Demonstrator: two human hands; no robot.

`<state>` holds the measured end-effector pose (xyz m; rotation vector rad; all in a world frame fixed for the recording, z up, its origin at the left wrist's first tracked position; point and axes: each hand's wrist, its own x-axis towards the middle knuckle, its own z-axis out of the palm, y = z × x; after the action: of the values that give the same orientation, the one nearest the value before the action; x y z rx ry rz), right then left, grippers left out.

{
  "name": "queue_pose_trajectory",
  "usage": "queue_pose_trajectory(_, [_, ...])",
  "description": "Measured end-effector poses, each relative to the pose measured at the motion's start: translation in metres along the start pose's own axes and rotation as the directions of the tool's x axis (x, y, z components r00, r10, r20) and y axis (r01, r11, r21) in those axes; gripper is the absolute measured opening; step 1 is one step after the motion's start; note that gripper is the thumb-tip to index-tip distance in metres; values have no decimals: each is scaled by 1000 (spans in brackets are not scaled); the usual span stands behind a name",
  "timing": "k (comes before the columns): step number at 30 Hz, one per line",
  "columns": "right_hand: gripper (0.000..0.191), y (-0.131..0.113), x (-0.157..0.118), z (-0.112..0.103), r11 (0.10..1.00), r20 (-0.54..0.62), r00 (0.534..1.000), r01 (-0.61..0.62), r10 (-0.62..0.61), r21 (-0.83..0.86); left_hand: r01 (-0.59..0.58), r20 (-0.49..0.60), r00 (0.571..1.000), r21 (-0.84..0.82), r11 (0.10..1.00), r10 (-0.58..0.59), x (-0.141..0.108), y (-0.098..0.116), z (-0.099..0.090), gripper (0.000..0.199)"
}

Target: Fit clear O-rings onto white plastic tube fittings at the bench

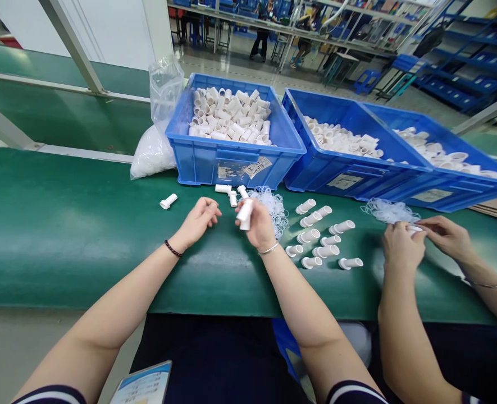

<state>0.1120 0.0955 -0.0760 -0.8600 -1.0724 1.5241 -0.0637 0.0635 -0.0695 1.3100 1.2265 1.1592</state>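
Clasping a white tube, the right hand holds it near the relaxed, released left hand

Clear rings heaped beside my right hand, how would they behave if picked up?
The clear rings look thin, so they're probably light and flexible. They overlap loosely, so several may come up tangled. They look unbound, so a push would likely spread them.
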Motion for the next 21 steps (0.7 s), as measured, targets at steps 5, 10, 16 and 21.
queue_pose_trajectory(5, [34,-22,11,-26,993,-172,983,36,-55,-110,46,-238,935,819,573,265,9,1,-56,30])
queue_pose_trajectory(10, [23,-9,14,-37,502,11,923,219,-384,-837,179,-244,964,885,429,102,11,-9,-75,28])
queue_pose_trajectory(16, [16,10,17,-30,-63,241,878,236,-414,-970,26,-165,986,209,977,10,15,-4,-42,33])
queue_pose_trajectory(21, [17,7,17,-28,-174,265,894,214,-361,-961,126,-55,988,-283,951,-147,9,-1,-19,59])
